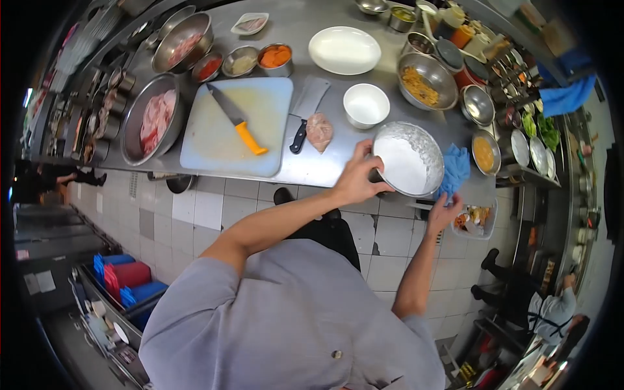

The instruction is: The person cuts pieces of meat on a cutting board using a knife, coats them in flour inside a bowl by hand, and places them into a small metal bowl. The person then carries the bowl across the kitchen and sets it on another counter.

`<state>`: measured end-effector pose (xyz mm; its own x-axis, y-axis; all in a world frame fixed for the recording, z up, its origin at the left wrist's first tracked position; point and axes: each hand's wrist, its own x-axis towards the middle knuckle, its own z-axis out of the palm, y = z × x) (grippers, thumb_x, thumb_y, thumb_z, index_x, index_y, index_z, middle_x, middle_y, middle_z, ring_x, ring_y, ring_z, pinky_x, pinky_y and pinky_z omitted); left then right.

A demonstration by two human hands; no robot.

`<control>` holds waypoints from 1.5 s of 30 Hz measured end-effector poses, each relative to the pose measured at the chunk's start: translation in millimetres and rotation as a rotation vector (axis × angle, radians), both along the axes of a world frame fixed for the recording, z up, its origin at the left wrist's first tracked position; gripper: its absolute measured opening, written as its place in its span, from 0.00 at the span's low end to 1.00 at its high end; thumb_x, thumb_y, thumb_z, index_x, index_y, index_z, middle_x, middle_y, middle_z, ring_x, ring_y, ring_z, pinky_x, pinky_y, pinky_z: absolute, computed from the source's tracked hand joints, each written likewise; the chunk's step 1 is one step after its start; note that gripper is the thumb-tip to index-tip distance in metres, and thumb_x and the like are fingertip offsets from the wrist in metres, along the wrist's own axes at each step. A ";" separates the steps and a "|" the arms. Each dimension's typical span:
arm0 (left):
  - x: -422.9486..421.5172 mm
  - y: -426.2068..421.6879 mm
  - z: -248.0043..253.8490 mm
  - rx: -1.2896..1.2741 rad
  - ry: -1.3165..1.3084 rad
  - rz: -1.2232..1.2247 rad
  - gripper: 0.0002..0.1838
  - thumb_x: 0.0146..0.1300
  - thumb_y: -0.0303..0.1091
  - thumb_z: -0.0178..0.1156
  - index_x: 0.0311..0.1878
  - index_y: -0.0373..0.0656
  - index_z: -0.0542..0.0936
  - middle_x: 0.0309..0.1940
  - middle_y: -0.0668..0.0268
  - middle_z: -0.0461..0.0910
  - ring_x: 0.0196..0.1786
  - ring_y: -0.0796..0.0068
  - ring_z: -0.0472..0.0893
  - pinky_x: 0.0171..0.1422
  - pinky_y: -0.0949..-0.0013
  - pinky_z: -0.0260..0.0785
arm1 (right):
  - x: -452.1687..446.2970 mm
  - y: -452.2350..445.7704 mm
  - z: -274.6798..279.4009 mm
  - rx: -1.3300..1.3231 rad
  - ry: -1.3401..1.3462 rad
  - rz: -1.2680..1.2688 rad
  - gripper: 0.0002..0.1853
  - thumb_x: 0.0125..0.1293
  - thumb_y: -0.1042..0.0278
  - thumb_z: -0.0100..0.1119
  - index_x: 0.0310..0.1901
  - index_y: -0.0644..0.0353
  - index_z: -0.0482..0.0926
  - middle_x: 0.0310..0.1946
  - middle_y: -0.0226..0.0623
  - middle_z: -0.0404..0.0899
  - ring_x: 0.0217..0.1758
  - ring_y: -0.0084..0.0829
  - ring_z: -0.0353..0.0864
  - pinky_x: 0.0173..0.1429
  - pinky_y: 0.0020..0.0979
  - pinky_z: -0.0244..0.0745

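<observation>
My left hand (359,176) grips the near-left rim of a steel bowl of white powder (401,162), tilted at the counter's front edge. My right hand (444,211) is closed on the lower end of a crumpled blue cloth (455,170), just right of that bowl. A white bowl (366,105) stands behind the powder bowl. To the left lie a piece of meat (319,132), a black-handled knife (298,137) and a cleaver (312,96).
A white cutting board (237,156) bears a yellow-handled knife (242,127). Bowls of raw meat (156,120) stand at left, a noodle-like food bowl (424,81) at right. Below the counter edge is a scrap bin (478,224). Another person (549,312) stands at lower right.
</observation>
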<state>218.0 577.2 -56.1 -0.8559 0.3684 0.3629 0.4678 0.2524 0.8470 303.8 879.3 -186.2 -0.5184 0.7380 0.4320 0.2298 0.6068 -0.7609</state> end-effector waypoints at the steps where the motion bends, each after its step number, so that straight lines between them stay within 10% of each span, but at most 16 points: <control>1: 0.7 5.0 -16.3 -0.022 -0.012 0.001 0.24 0.45 0.35 0.79 0.43 0.44 0.77 0.65 0.47 0.58 0.60 0.39 0.72 0.63 0.52 0.69 | 16.3 -18.6 -7.4 -0.061 0.026 -0.003 0.21 0.61 0.70 0.65 0.53 0.67 0.73 0.49 0.47 0.75 0.52 0.41 0.75 0.57 0.36 0.71; 5: -1.6 -20.3 -23.7 -0.149 -0.185 -0.033 0.23 0.54 0.22 0.63 0.56 0.46 0.76 0.67 0.52 0.64 0.63 0.51 0.74 0.66 0.55 0.69 | 81.7 -107.9 -13.4 -0.118 -0.120 0.119 0.13 0.63 0.75 0.59 0.49 0.66 0.75 0.43 0.42 0.76 0.44 0.35 0.77 0.45 0.32 0.73; 8: -53.7 -76.5 -31.4 -0.512 0.325 0.216 0.16 0.54 0.25 0.60 0.49 0.40 0.77 0.55 0.56 0.76 0.56 0.52 0.77 0.60 0.56 0.73 | 99.4 -161.2 -11.5 -0.231 -0.228 0.268 0.10 0.63 0.77 0.57 0.46 0.64 0.76 0.40 0.40 0.78 0.39 0.34 0.78 0.41 0.33 0.74; 16: -140.7 -130.3 -75.4 -0.839 0.072 0.089 0.14 0.52 0.28 0.62 0.44 0.38 0.81 0.44 0.49 0.81 0.41 0.48 0.83 0.48 0.53 0.76 | 18.5 -269.2 41.4 -0.087 -0.291 1.050 0.04 0.62 0.78 0.58 0.39 0.62 0.78 0.38 0.43 0.78 0.38 0.43 0.80 0.43 0.35 0.77; 24: -149.5 -218.0 59.6 -0.460 0.052 0.045 0.12 0.47 0.27 0.63 0.37 0.34 0.81 0.35 0.47 0.82 0.43 0.46 0.83 0.50 0.54 0.75 | -79.0 -403.9 99.2 0.017 -0.135 1.279 0.11 0.58 0.76 0.60 0.43 0.64 0.77 0.43 0.45 0.76 0.47 0.47 0.76 0.49 0.41 0.75; 33: -143.2 -382.5 111.5 -0.883 -0.095 0.012 0.11 0.53 0.23 0.57 0.40 0.32 0.80 0.35 0.46 0.82 0.44 0.46 0.81 0.50 0.54 0.73 | -176.2 -516.6 78.0 0.300 -0.571 1.200 0.25 0.56 0.75 0.59 0.56 0.70 0.65 0.49 0.56 0.74 0.53 0.53 0.76 0.57 0.46 0.74; 42: -127.4 -418.0 8.3 -0.539 -0.182 0.091 0.09 0.56 0.22 0.55 0.39 0.32 0.81 0.34 0.45 0.82 0.39 0.45 0.82 0.47 0.55 0.73 | -130.8 -442.9 76.5 -0.503 -0.647 1.159 0.19 0.65 0.67 0.53 0.57 0.57 0.67 0.35 0.55 0.79 0.38 0.51 0.82 0.44 0.43 0.74; 45: -125.1 -414.0 1.8 -0.515 -0.140 0.090 0.08 0.57 0.21 0.57 0.39 0.32 0.81 0.34 0.47 0.82 0.38 0.47 0.81 0.46 0.57 0.73 | -123.1 -437.3 90.6 -0.789 -0.675 1.155 0.12 0.72 0.62 0.52 0.51 0.59 0.70 0.27 0.37 0.74 0.24 0.29 0.74 0.29 0.31 0.71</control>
